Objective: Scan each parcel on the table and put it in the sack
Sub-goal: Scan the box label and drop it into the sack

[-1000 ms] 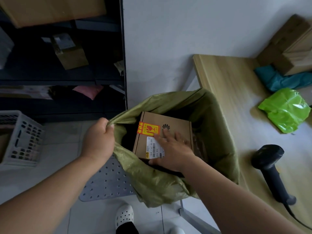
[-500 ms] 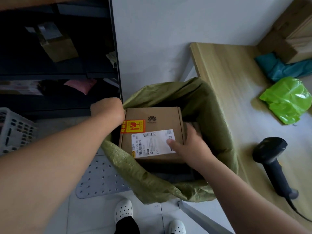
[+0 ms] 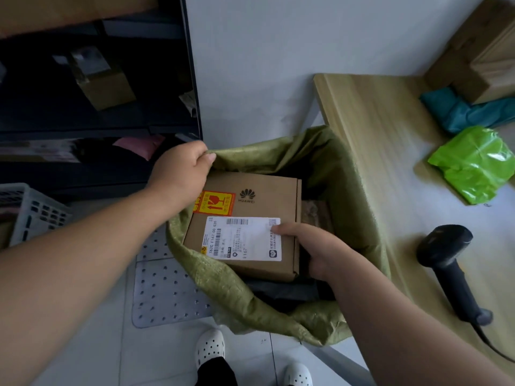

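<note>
A brown cardboard parcel (image 3: pixel 262 201) with a white shipping label and an orange sticker lies flat inside the open olive-green sack (image 3: pixel 354 190), which stands on the floor against the table's left edge. My right hand (image 3: pixel 309 246) grips the parcel's right edge, thumb on the label. My left hand (image 3: pixel 181 174) pinches the sack's far-left rim and holds it open. A black barcode scanner (image 3: pixel 448 263) lies on the wooden table (image 3: pixel 373 129). A bright green bag parcel (image 3: pixel 473 162) and a teal bag parcel (image 3: pixel 459 112) lie further back on the table.
Cardboard boxes (image 3: pixel 485 57) are stacked at the table's back right corner. Dark shelving (image 3: pixel 97 93) with parcels fills the left. A white plastic crate (image 3: pixel 30 213) stands at the left edge. A perforated grey mat (image 3: pixel 164 291) lies on the floor beside my shoes.
The parcel has turned flat and squared up inside the sack. My right hand slid from the parcel's top to its right edge. My left hand carried the sack rim up and to the right.
</note>
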A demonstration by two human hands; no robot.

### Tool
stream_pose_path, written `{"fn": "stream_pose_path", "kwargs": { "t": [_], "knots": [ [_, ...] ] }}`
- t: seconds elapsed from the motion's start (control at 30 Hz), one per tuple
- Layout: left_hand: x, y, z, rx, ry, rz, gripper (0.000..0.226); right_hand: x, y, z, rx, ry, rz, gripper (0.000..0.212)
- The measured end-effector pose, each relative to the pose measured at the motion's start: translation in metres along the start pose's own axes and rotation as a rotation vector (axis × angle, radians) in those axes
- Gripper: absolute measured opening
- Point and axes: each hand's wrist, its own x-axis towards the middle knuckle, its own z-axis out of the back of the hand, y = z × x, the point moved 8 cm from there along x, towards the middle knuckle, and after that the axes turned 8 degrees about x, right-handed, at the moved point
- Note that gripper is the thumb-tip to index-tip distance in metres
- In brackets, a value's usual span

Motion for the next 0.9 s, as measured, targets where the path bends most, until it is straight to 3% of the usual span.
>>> {"fn": "stream_pose_path", "kwargs": {
  "t": [0.13,0.23,0.33,0.6,0.67,0.73,0.83,0.9],
  "knots": [
    [0.008,-0.001,0.011,0.040,-0.046,0.027,0.033,-0.007,0.015,0.021,-0.007,-0.148,0.115,0.045],
    [0.003,0.004,0.017,0.025,-0.071,0.050,0.033,-0.003,0.020,0.029,-0.022,-0.223,0.111,0.041],
    [-0.002,-0.005,0.016,-0.035,-0.056,0.004,0.033,0.013,0.020,0.008,-0.019,-0.223,0.075,0.044],
    [-0.008,0.006,0.007,-0.067,-0.015,-0.010,0.031,0.046,0.043,-0.053,0.018,-0.218,0.157,0.080],
    [-0.003,0.008,0.009,-0.063,-0.013,-0.001,0.031,0.036,0.046,-0.048,-0.193,-0.234,0.265,0.101],
    [0.001,0.010,0.010,-0.034,-0.008,0.007,0.031,0.015,0.049,-0.048,-0.642,-0.278,0.466,0.106],
    [0.002,0.012,0.014,0.007,-0.009,0.007,0.032,0.010,0.045,-0.063,-1.232,-0.234,0.711,0.079],
    [0.001,0.011,0.014,0.045,-0.001,-0.020,0.032,0.025,0.039,-0.066,-1.373,-0.156,0.694,0.063]
  ]
}}
